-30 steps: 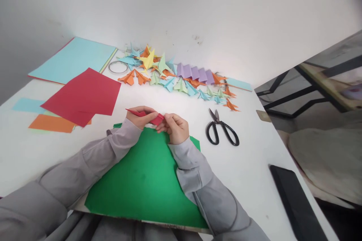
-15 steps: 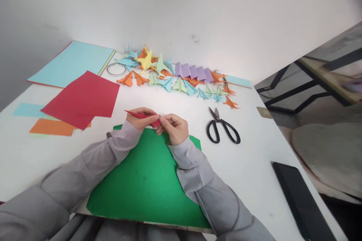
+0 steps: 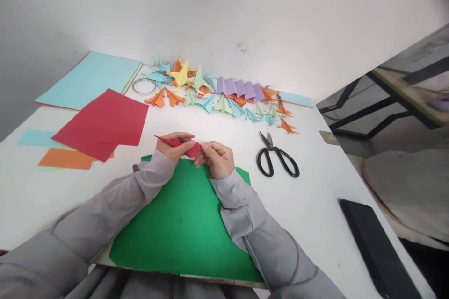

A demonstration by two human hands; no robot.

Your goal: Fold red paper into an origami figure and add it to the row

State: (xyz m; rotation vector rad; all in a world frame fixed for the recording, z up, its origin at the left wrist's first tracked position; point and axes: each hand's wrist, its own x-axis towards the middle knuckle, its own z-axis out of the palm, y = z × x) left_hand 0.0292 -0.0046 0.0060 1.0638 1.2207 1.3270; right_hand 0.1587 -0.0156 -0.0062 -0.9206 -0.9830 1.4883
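Note:
A small folded piece of red paper (image 3: 192, 150) is held up between my two hands, over the far edge of a green sheet (image 3: 182, 219). My left hand (image 3: 174, 146) grips its left part, with a pointed end sticking out past the wrist side. At the right end, the thumb and fingertips of my right hand (image 3: 218, 158) pinch the paper. The fingers partly hide its folds.
Black-handled scissors (image 3: 271, 154) lie open on the right, and a black phone (image 3: 377, 247) near the table's right edge. Larger red paper (image 3: 105, 124) and orange strips (image 3: 65, 159) are at left. Folded paper figures (image 3: 180, 74), purple pleated paper (image 3: 240, 89) and a tape roll (image 3: 144, 86) line the back.
The right fingertips have shifted slightly right along the red paper, so a little more of it shows between the hands. Both hands keep their hold.

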